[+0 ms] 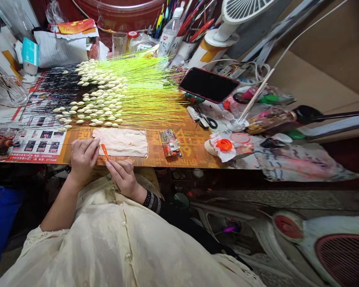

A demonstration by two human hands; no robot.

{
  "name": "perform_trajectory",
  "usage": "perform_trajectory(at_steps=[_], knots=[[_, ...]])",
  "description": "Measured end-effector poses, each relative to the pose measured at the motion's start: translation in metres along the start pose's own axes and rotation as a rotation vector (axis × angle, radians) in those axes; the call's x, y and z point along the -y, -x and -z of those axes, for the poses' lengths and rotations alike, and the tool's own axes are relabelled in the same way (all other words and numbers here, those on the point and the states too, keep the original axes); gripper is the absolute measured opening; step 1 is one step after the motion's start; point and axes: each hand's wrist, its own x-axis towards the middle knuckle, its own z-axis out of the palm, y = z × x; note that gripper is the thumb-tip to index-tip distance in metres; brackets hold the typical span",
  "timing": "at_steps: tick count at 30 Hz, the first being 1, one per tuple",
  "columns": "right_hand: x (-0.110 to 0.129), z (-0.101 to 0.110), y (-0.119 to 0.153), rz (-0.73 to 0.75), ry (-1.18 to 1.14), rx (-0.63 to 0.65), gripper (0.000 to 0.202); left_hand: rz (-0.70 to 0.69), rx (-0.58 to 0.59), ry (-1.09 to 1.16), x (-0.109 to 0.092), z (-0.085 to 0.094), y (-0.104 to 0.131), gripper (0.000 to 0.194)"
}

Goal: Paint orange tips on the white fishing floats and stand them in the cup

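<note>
My right hand (124,177) is closed around a slim stick with a bright orange end (105,152), which points up and left over the table edge. I cannot tell whether it is a brush. My left hand (84,156) is closed in a pinch at the cloth's left edge; whatever its fingertips hold is too small to make out. Beyond both hands lies a pale pink cloth (121,142) with small orange smears. Behind it, many slim rods with cream oval bodies (100,107) lie in rows, with yellow-green ends (151,93) rightward and dark ends leftward.
A dish of orange paint (224,144) sits on white paper at the right. Scissors (208,120), a tilted phone (208,85) and a small printed packet (170,143) lie nearer. Bottles (170,32), brushes and a white fan (242,10) crowd the back. A blue bin (1,223) stands lower left.
</note>
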Motion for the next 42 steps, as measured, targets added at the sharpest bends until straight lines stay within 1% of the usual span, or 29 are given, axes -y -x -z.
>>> perform_trajectory(at_steps=[5, 10, 14, 19, 23, 29, 37, 42], knots=[[0.0003, 0.0016, -0.0013, -0.011, -0.023, 0.005, 0.053, 0.000, 0.001, 0.002, -0.0001, 0.0006, -0.0003, 0.034], [0.0006, 0.0039, -0.0035, 0.004, -0.044, -0.025, 0.056, 0.021, 0.018, 0.015, -0.0003, 0.0011, 0.0002, 0.034], [-0.0005, 0.0052, -0.0030, 0.016, -0.064, -0.036, 0.057, 0.013, 0.007, 0.014, -0.0009, 0.0013, -0.0005, 0.033], [-0.0017, 0.0044, -0.0013, 0.014, -0.057, -0.025, 0.056, 0.027, 0.011, 0.007, -0.0006, 0.0009, -0.0005, 0.032], [-0.0014, 0.0017, -0.0003, 0.015, -0.044, -0.031, 0.056, 0.037, 0.023, 0.023, 0.0007, 0.0001, 0.0013, 0.034], [-0.0014, -0.0023, 0.0036, -0.010, 0.003, 0.019, 0.048, 0.069, 0.049, 0.037, 0.0019, -0.0012, 0.0031, 0.034], [-0.0007, 0.0021, 0.0011, -0.007, -0.050, 0.007, 0.052, 0.065, 0.033, 0.051, 0.0018, -0.0008, 0.0027, 0.034], [-0.0016, 0.0034, 0.0003, 0.003, -0.088, -0.025, 0.051, 0.094, 0.052, 0.037, 0.0009, -0.0007, 0.0025, 0.031]])
